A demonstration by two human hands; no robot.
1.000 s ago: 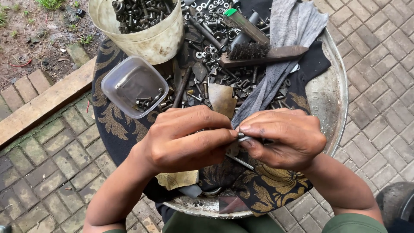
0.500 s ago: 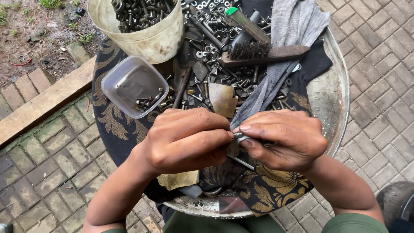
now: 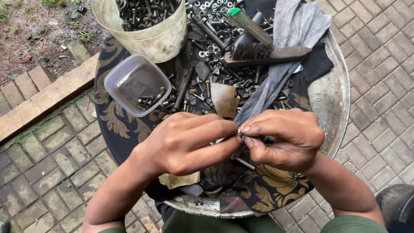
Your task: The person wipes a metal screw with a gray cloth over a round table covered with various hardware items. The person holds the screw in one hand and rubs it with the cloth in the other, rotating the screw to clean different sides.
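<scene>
Pinching a tiny metal piece (image 3: 238, 135) between them, the left hand (image 3: 185, 142) and the right hand (image 3: 286, 138) meet in the middle of the frame. Both hands are closed on it with thumb and fingertips. It looks like a small bolt or nut, but most of it is hidden, so what kind it is cannot be told.

Under the hands lies a dark cloth with gold leaves (image 3: 276, 190), spread over a round metal tray (image 3: 334, 103). A clear plastic tub (image 3: 129, 82) with a few bolts sits at the left of the middle. A cream bucket (image 3: 161, 41) full of bolts stands at the top left. A wire brush (image 3: 263, 52) and a grey rag (image 3: 293, 30) lie at the top. Loose nuts and bolts (image 3: 215, 77) cover the cloth between them.

The piece is very small, and the fingers look grubby. It could slip out. If it falls into the loose pile, it may be hard to find again. If it bounces off the tray, it could land in the cracks of the brick paving (image 3: 47, 172).
</scene>
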